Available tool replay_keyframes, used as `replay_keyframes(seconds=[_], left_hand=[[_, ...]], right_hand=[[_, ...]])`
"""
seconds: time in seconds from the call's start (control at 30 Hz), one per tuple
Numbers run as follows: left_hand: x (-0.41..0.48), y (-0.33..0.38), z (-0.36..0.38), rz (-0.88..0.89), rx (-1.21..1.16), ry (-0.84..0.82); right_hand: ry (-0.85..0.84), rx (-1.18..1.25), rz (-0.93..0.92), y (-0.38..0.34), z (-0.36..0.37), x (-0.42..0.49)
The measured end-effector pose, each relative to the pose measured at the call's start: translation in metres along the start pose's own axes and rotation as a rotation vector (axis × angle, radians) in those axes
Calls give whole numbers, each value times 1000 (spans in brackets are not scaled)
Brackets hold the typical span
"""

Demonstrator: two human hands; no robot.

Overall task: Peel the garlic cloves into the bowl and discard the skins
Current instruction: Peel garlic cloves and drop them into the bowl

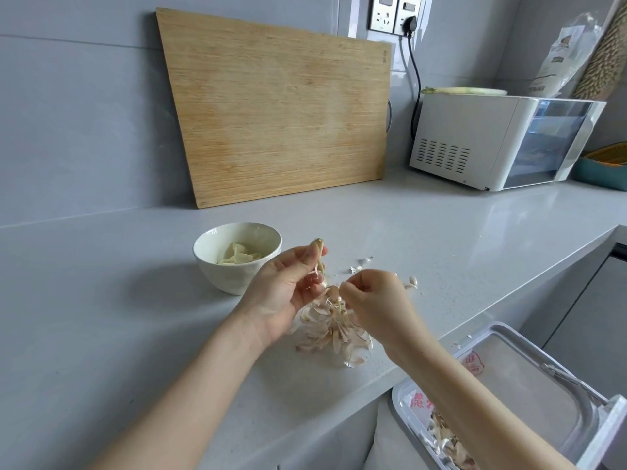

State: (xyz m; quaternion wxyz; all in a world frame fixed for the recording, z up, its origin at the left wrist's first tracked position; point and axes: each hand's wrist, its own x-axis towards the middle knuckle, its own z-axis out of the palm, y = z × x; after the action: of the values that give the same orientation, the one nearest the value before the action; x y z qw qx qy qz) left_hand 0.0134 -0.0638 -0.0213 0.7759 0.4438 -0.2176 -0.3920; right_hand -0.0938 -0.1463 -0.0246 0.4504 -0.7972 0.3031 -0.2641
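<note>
The left hand [288, 291] pinches a slim, pale-yellow garlic clove [319, 254] upright, papery skin trailing, while the right hand [376, 300] pinches loose skin above the skin pile [330, 334].

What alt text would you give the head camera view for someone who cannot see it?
Over a grey counter, a person's left hand holds a garlic clove while the right hand pinches its skin. Loose skins lie piled below, a white bowl of peeled cloves stands left, and a bin holding skins sits lower right.
</note>
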Motion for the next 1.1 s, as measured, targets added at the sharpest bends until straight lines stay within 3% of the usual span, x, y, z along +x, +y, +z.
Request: replay_keyframes(seconds=[0.23, 0.33, 0.5, 0.67, 0.87, 1.03, 1.1], left_hand=[[3, -9, -2, 141, 351, 42], [1, -11, -2, 315, 613, 33], [4, -18, -8, 630, 1005, 74], [12, -21, -15, 951, 1377, 97], [11, -18, -12, 1032, 1421, 69], [13, -18, -11, 998, 1356, 19], [11, -18, -10, 902, 1280, 80]], right_hand=[[72, -2, -182, -3, -8, 5], [69, -53, -237, -4, -8, 8], [97, 131, -219, 1, -1, 13], [106, 158, -216, 3, 7, 10], [-23, 369, -104, 2, 0, 10], [-236, 607, 2, 5, -12, 13], [-279, 726, 36, 7, -14, 13]])
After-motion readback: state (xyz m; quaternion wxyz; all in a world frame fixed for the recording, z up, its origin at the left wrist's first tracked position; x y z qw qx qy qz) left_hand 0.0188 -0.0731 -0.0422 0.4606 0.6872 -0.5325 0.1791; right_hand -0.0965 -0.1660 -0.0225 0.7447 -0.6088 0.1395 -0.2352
